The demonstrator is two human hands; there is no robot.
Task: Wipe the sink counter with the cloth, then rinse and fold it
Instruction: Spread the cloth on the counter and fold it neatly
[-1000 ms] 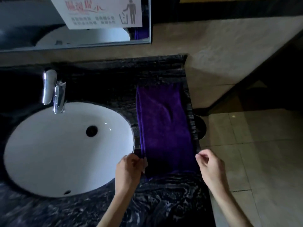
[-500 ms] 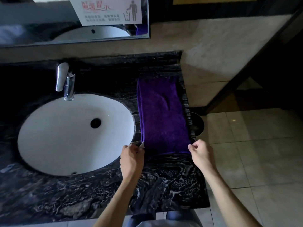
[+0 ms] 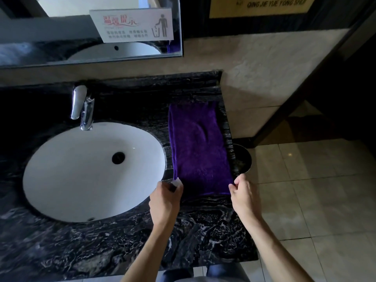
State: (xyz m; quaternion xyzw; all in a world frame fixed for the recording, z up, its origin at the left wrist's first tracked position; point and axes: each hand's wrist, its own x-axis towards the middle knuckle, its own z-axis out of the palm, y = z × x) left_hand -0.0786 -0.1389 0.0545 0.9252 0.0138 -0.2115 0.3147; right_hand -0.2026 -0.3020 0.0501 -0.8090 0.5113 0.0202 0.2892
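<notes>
A purple cloth (image 3: 198,147) lies folded into a long strip on the black marble counter (image 3: 114,245), to the right of the white oval sink (image 3: 67,174). My left hand (image 3: 165,198) pinches the cloth's near left corner. My right hand (image 3: 243,195) pinches the near right corner. Both hands sit at the strip's near end, just above the counter. A chrome tap (image 3: 82,107) stands behind the sink with no water running.
A mirror (image 3: 61,37) with a white notice sign (image 3: 134,24) hangs on the wall behind the counter. A round dark bin (image 3: 243,157) stands on the tiled floor just past the counter's right edge. A dark partition (image 3: 301,88) rises at the right.
The view has pulled back and tilted up, showing more of the counter's front. Both hands keep hold of the cloth's near corners, and the near end sits a little farther from the counter's front edge.
</notes>
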